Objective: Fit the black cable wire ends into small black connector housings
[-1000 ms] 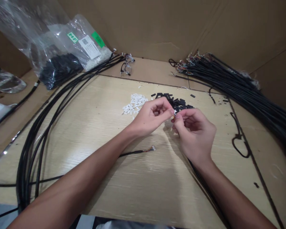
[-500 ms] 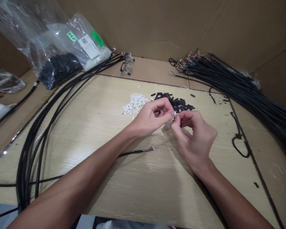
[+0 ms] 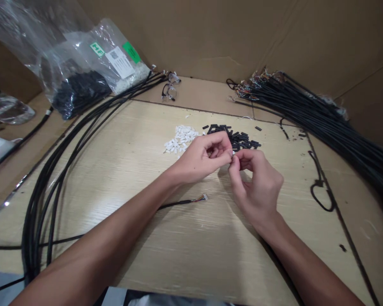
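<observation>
My left hand (image 3: 207,153) and my right hand (image 3: 258,178) meet fingertip to fingertip over the middle of the table. Thumb and forefinger of the left pinch a small white connector (image 3: 233,152), mostly hidden by fingers. The right hand's thumb and forefinger are closed at its near side; what they grip is too small and covered to make out. A black cable (image 3: 279,259) runs beneath my right forearm. Beyond the hands lie a pile of white connector pieces (image 3: 185,133) and a pile of short black tubes (image 3: 242,139). Below my left hand rests a cable end with a white plug (image 3: 205,196).
Looped black cables (image 3: 40,204) cover the left side. Plastic bags of black parts (image 3: 79,89) and white parts (image 3: 132,76) stand behind them, near eyeglasses (image 3: 169,91). A thick bundle of black cables (image 3: 319,106) with bare wire ends lies right, before a cardboard wall (image 3: 204,38).
My right hand has shifted slightly left and its fingers have drawn closer to the left fingertips, so less of the white connector shows. My left hand has hardly moved.
</observation>
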{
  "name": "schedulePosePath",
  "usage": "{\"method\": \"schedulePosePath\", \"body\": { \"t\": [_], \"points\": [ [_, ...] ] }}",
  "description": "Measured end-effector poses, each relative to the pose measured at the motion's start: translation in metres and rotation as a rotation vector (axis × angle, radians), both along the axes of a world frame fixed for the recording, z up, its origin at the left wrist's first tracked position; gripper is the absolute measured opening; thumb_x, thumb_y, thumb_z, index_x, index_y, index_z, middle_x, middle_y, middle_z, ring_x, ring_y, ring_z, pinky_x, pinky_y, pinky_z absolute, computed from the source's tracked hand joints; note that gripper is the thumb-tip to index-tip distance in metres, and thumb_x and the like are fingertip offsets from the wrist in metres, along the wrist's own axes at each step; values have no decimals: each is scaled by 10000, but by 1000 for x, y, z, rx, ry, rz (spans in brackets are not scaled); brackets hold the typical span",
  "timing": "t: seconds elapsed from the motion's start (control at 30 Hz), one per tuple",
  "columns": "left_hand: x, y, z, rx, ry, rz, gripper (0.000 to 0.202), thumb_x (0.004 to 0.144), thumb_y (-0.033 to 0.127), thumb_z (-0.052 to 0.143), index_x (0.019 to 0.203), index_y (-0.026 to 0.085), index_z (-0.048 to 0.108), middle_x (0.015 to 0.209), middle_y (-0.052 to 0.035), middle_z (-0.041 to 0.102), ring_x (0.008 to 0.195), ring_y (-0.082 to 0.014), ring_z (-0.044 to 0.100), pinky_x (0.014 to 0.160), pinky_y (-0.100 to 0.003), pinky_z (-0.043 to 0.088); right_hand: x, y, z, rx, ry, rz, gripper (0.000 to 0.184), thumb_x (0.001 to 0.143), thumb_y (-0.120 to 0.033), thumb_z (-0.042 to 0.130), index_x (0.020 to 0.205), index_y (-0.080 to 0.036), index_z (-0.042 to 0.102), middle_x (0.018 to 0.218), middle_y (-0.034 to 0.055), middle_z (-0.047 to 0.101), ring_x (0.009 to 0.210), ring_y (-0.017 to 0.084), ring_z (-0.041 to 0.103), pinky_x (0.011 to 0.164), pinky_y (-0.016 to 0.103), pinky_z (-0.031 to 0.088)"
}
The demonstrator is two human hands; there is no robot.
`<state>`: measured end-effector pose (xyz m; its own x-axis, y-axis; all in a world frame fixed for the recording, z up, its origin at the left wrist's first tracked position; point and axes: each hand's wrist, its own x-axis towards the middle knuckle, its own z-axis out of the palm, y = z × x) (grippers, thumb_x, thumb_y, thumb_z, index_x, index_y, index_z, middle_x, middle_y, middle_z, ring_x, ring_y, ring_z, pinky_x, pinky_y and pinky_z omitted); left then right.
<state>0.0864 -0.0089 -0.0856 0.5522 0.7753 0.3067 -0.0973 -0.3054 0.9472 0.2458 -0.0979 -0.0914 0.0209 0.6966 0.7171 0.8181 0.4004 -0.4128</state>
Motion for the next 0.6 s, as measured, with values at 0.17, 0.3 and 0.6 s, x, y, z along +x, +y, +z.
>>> {"method": "schedulePosePath", "body": {
  "t": [0.17,0.3,0.6],
  "points": [
    [3,0,-4,-31,-50,19,190,1006,289,747,865,185,673,759,16,590,686,-112,492,609,-255,386,0,2,-3,-64,177,-12,27,1086,-223,680,1081,-248,669,913,4,763,733,161,737,703,311,597],
    [5,1,-7,-111,-135,-2,296,1019,438,809,916,176,715,856,-20,704,752,-121,605,679,-258,489,-1,7,-2,-220,539,45,106,1087,-332,715,1032,-246,685,885,11,760,728,163,730,651,301,575],
    [6,-2,-7,-142,-138,-9,370,1039,548,804,948,207,692,749,-3,716,673,-144,676,658,-291,531,2,18,8,-650,1115,348,407,942,-574,860,812,-230,686,680,-22,673,526,126,587,482,262,505]
  ]
}}
